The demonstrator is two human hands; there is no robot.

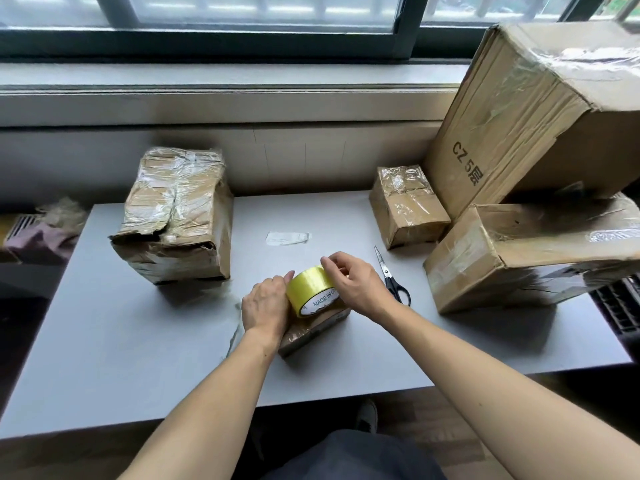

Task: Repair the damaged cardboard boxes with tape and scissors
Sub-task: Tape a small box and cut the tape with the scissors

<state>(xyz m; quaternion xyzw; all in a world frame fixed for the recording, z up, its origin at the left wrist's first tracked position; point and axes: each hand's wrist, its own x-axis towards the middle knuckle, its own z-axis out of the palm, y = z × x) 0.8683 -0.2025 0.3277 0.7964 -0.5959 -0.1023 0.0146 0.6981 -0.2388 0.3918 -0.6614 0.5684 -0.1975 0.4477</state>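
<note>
Looking down from the head cam, both hands are on a yellow tape roll (316, 289) that sits on top of a small cardboard box (313, 329) near the front middle of the bench (138, 341). Left hand (266, 306) is curled around the left side of the roll, steadying it. Right hand (353, 282) has its fingertips pinched at the top of the roll, looks like it's picking for the tape end, though I can't actually see a loose end.

Handling-wise: the roll should be light and stiff, with a slick outside, so gripping by the sides or through the core makes sense. I'd guess the tape itself is thin and sticky and will fold onto itself if let go. The small box looks soft and creased, so I'd press gently on it.

The scissors (389, 277) lie shut on the bench just right of the right hand, black handles toward the person, nobody touching them.

Other boxes: a crushed, heavily taped box (176, 216) at back left with a torn front edge, a little taped box (405, 206) at back right, a big tilted box (519, 116) behind it, and another box (519, 258) at the right edge.

Readable text: "MADE IN C…" on the roll's core, rest hidden by the hand, and "CZ 5" plus a character on the big box.
</note>
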